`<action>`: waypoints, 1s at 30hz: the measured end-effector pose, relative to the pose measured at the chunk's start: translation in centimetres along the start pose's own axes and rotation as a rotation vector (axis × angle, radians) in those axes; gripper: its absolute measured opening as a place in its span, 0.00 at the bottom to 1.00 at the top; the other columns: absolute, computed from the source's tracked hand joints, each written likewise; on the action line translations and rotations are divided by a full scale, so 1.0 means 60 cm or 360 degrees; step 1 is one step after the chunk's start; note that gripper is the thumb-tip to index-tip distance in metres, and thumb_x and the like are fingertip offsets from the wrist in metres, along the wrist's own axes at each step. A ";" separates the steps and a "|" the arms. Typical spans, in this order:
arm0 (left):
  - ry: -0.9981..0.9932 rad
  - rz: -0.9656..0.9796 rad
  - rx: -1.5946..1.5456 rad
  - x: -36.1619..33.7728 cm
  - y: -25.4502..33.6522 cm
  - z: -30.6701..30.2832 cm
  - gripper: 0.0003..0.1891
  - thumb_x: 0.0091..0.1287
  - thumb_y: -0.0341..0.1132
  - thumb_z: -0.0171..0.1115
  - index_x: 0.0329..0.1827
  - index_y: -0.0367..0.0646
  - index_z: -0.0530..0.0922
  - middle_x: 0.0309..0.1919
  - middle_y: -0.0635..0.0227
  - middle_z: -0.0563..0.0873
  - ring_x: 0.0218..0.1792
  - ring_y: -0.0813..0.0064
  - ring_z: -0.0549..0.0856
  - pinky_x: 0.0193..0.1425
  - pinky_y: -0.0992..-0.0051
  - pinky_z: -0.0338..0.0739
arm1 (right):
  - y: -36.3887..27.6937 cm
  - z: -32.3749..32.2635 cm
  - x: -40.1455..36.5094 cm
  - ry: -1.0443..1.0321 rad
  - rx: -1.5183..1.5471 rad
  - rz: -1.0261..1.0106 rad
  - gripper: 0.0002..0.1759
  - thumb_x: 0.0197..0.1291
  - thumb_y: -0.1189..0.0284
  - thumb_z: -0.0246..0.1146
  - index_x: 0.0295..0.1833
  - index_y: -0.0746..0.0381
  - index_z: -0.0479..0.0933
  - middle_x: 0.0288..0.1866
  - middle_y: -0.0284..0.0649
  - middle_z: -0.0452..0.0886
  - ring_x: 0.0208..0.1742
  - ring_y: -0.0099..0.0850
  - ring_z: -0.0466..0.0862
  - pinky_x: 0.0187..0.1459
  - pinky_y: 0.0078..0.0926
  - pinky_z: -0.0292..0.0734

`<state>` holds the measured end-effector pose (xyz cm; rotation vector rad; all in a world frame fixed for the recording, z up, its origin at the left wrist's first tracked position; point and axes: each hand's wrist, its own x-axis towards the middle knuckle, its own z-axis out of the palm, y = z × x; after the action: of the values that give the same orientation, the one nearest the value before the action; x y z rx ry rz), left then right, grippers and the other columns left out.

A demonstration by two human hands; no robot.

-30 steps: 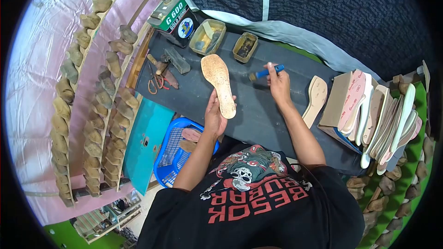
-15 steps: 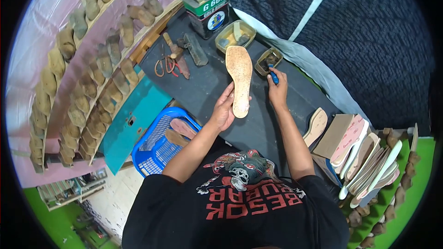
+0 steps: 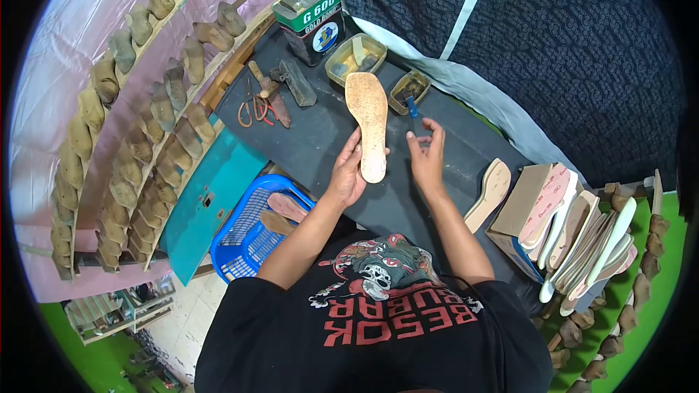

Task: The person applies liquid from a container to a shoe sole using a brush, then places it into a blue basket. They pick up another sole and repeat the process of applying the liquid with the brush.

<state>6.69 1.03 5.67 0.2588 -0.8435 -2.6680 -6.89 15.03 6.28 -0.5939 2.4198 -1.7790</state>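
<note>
A tan, speckled insole (image 3: 368, 120) is gripped near its heel end by my left hand (image 3: 349, 172), held above the dark table. My right hand (image 3: 428, 160) has its thumb and fingers apart and holds nothing. Just beyond its fingertips, a blue-handled brush (image 3: 411, 107) rests in a small tub (image 3: 395, 99) with dark residue inside; its tip cannot be made out. Beside that stands a larger yellowish container (image 3: 375, 49) with a pale strip in it.
A G 600 can (image 3: 309, 25) stands at the back. Scissors (image 3: 254, 107), a hammer (image 3: 262, 78) and a grey block (image 3: 297, 81) lie left. A blue basket (image 3: 244, 224) holds insoles. Right are a loose insole (image 3: 488, 194) and a box (image 3: 520, 207) of insoles. Shoe lasts (image 3: 120, 145) line shelves.
My right hand has let go of the blue-handled brush, which now leans in the small tub, and has drawn back towards me. The insole stays in my left hand.
</note>
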 end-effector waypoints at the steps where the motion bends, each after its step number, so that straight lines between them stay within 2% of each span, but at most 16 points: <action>1: 0.0028 0.0011 0.0017 -0.007 0.000 0.000 0.34 0.83 0.36 0.55 0.88 0.44 0.53 0.76 0.54 0.75 0.69 0.51 0.83 0.69 0.57 0.83 | -0.007 0.005 -0.024 -0.0025 0.0100 -0.0029 0.24 0.74 0.69 0.67 0.71 0.61 0.72 0.59 0.38 0.77 0.46 0.23 0.79 0.43 0.22 0.78; 3: 0.0074 0.0010 0.0021 -0.022 0.000 -0.002 0.34 0.83 0.35 0.55 0.88 0.44 0.52 0.76 0.53 0.75 0.69 0.52 0.82 0.71 0.57 0.82 | 0.002 0.014 -0.061 -0.0314 0.0247 -0.0013 0.19 0.79 0.67 0.61 0.70 0.63 0.74 0.56 0.35 0.79 0.44 0.21 0.79 0.42 0.21 0.77; 4: 0.0102 0.0008 0.0024 -0.028 -0.001 -0.002 0.34 0.83 0.35 0.54 0.88 0.44 0.52 0.76 0.52 0.75 0.70 0.52 0.82 0.72 0.57 0.81 | -0.028 0.011 -0.079 -0.0492 0.0565 0.0257 0.20 0.82 0.67 0.56 0.71 0.64 0.75 0.53 0.34 0.80 0.40 0.19 0.79 0.41 0.20 0.77; 7: 0.0149 -0.0013 0.0055 -0.061 -0.011 -0.003 0.34 0.83 0.35 0.53 0.88 0.42 0.52 0.76 0.52 0.74 0.71 0.53 0.82 0.74 0.57 0.79 | -0.022 0.019 -0.116 -0.0661 0.0689 0.0287 0.22 0.82 0.68 0.54 0.75 0.63 0.74 0.54 0.34 0.80 0.37 0.18 0.78 0.40 0.20 0.77; 12: 0.0321 0.0002 0.0119 -0.120 -0.044 -0.009 0.31 0.85 0.34 0.51 0.86 0.38 0.53 0.74 0.49 0.76 0.71 0.55 0.82 0.75 0.58 0.80 | -0.024 0.016 -0.164 -0.0793 0.0605 0.0455 0.26 0.79 0.80 0.52 0.80 0.63 0.69 0.53 0.33 0.79 0.32 0.16 0.75 0.31 0.15 0.71; 15: 0.0349 -0.0006 0.0129 -0.153 -0.050 -0.029 0.31 0.84 0.34 0.52 0.86 0.37 0.54 0.73 0.49 0.77 0.70 0.55 0.82 0.74 0.56 0.80 | -0.018 0.018 -0.188 -0.0894 0.0732 0.0657 0.27 0.78 0.82 0.52 0.80 0.63 0.69 0.54 0.32 0.80 0.32 0.15 0.73 0.30 0.15 0.69; 20: 0.0544 -0.0126 0.0255 -0.206 -0.041 -0.084 0.31 0.81 0.34 0.58 0.85 0.44 0.60 0.74 0.63 0.76 0.72 0.66 0.79 0.70 0.58 0.81 | -0.026 0.038 -0.209 -0.1051 0.0778 0.0718 0.28 0.77 0.84 0.55 0.80 0.63 0.69 0.54 0.32 0.81 0.32 0.14 0.74 0.30 0.15 0.70; 26: 0.0708 -0.0037 0.0112 -0.276 -0.008 -0.167 0.31 0.81 0.34 0.59 0.85 0.44 0.61 0.73 0.64 0.78 0.71 0.67 0.81 0.69 0.57 0.83 | -0.028 0.129 -0.247 -0.1265 0.0525 0.0605 0.26 0.75 0.82 0.60 0.76 0.64 0.72 0.54 0.33 0.82 0.29 0.15 0.76 0.30 0.16 0.73; 30: 0.0933 -0.0014 0.0040 -0.355 0.031 -0.231 0.29 0.81 0.35 0.60 0.82 0.43 0.66 0.70 0.64 0.81 0.67 0.67 0.84 0.67 0.57 0.85 | -0.008 0.233 -0.303 -0.1388 0.0532 0.0665 0.24 0.73 0.82 0.62 0.72 0.63 0.75 0.53 0.36 0.85 0.25 0.16 0.77 0.24 0.20 0.73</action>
<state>30.63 0.05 -2.88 0.9888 -0.6767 -2.3755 14.03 8.75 -0.74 -0.5946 1.4868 -1.3082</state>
